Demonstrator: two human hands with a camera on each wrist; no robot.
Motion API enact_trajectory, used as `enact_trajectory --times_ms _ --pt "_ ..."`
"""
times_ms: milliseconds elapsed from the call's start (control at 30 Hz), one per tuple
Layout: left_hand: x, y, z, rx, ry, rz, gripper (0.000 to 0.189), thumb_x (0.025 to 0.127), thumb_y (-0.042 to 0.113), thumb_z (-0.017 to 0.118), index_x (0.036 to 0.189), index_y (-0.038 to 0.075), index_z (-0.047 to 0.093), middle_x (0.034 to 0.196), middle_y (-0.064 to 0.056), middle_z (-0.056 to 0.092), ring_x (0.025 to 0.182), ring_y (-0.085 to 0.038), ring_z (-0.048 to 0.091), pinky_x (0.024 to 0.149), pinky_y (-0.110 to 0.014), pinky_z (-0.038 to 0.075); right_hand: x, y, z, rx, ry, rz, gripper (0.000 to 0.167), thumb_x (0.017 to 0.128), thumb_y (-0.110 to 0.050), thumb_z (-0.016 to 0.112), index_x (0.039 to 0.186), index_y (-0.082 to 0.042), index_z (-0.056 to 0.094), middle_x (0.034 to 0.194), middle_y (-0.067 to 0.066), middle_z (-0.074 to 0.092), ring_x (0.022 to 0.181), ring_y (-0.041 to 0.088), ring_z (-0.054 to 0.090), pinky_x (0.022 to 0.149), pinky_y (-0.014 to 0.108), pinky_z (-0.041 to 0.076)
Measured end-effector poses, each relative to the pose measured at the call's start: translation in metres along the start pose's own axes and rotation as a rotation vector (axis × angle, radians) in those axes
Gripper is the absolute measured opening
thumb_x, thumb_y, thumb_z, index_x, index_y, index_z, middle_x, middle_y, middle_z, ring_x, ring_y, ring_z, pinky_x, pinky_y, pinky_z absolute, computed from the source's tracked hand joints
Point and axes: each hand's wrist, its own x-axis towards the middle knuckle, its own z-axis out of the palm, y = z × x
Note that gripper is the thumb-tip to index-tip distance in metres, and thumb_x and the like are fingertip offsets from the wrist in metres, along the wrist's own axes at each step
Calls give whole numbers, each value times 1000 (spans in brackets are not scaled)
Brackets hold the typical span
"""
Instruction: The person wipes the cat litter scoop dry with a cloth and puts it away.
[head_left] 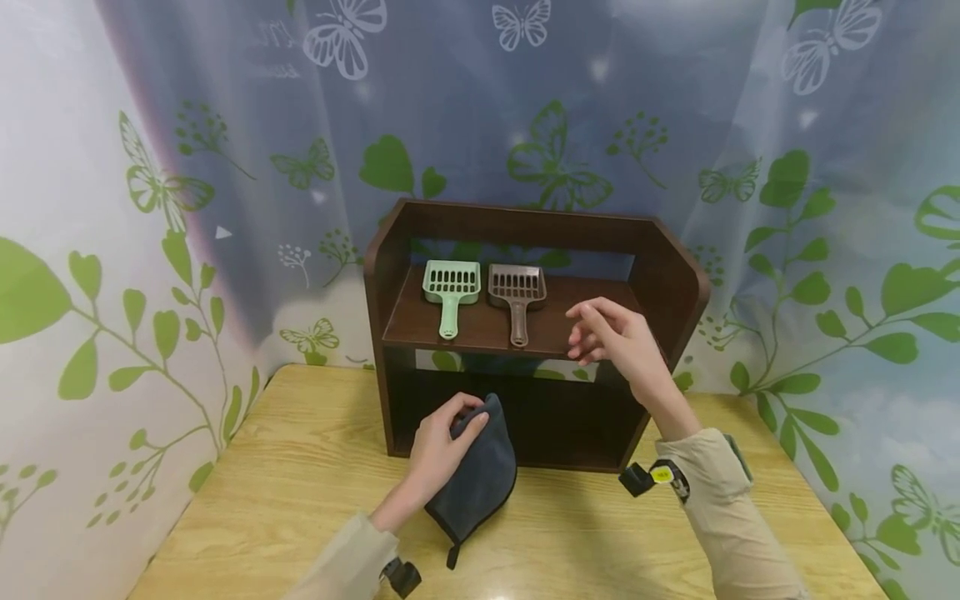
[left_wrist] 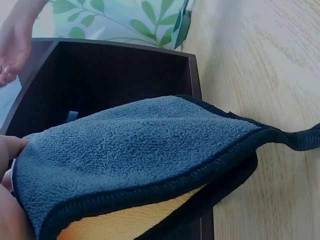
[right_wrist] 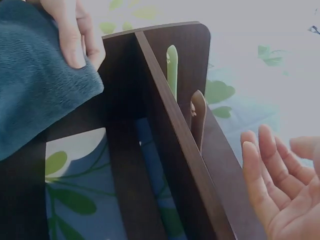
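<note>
My left hand (head_left: 442,446) pinches the top edge of a dark blue-grey cleaning cloth (head_left: 480,475), which hangs in front of the shelf's lower compartment. In the left wrist view the cloth (left_wrist: 130,145) shows a black border, a yellow underside and a hanging loop. My right hand (head_left: 618,337) hovers near the right part of the upper shelf, fingers loosely bent and holding nothing; the right wrist view shows this hand (right_wrist: 285,185) beside the shelf board. On the upper shelf lie a green litter scoop (head_left: 452,283) and, to its right, a brown litter scoop (head_left: 517,287), handles toward me.
The dark brown two-tier shelf (head_left: 528,218) stands on a light wooden table (head_left: 315,467). Behind it hangs a curtain (head_left: 465,100) printed with leaves and butterflies. Raised side panels bound the shelf left and right.
</note>
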Motion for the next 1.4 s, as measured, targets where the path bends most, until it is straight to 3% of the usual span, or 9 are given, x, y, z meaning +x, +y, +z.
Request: enact_trajectory --times_ms 133,300,500,800,900,1000,1133,1233,1400 --pt "-1 3 1 62 32 46 17 99 31 68 113 22 70 102 6 69 82 -9 61 73 -29 52 -26 8 -14 0 15 -49 42 109 -29 47 122 10 58 89 5 70 80 18 71 67 34 59" --pt "-3 6 1 136 71 132 16 99 28 68 113 20 69 106 4 69 90 -12 66 78 -36 56 -61 26 -35 -13 -2 -47 36 111 -22 43 120 7 61 97 3 71 89 19 70 73 34 59" --pt "-2 6 2 244 119 237 16 98 28 69 112 20 69 101 5 66 84 -11 66 71 -32 56 -100 52 -61 1 61 -25 30 111 -15 41 118 1 65 99 1 72 91 14 71 71 34 60" --pt "-1 7 5 292 133 314 15 96 24 72 110 20 69 97 5 64 75 -9 63 63 -26 53 -152 98 -94 -63 240 168 27 110 -23 44 117 -17 70 98 -9 74 87 6 70 69 27 58" --pt "-1 7 7 291 130 317 15 96 24 72 110 20 69 97 5 65 75 -9 63 64 -26 53 -165 111 -107 -174 297 244 33 110 -28 44 126 -9 66 98 -13 72 86 1 69 70 25 58" --pt "-1 5 8 293 125 318 14 97 25 72 110 21 69 97 5 65 75 -9 63 64 -26 53 -177 125 -117 -356 322 334 47 110 -31 44 136 7 54 112 6 72 86 -2 66 71 25 58" --pt "-1 4 10 291 115 318 14 97 25 72 110 21 69 96 6 64 76 -9 63 64 -27 53 -190 143 -129 -553 303 491 60 109 -34 47 142 15 43 133 38 54 102 29 70 80 36 58" --pt "-2 4 10 288 109 317 15 97 25 72 110 21 69 97 6 64 77 -9 64 65 -27 53 -197 154 -138 -654 252 617 67 108 -38 48 143 19 37 137 40 49 120 54 54 93 53 50" --pt "-2 3 9 288 109 318 15 96 24 72 110 21 69 98 5 65 79 -9 65 67 -28 55 -200 167 -146 -739 129 749 76 105 -40 50 137 27 33 131 43 51 120 60 48 95 63 44"
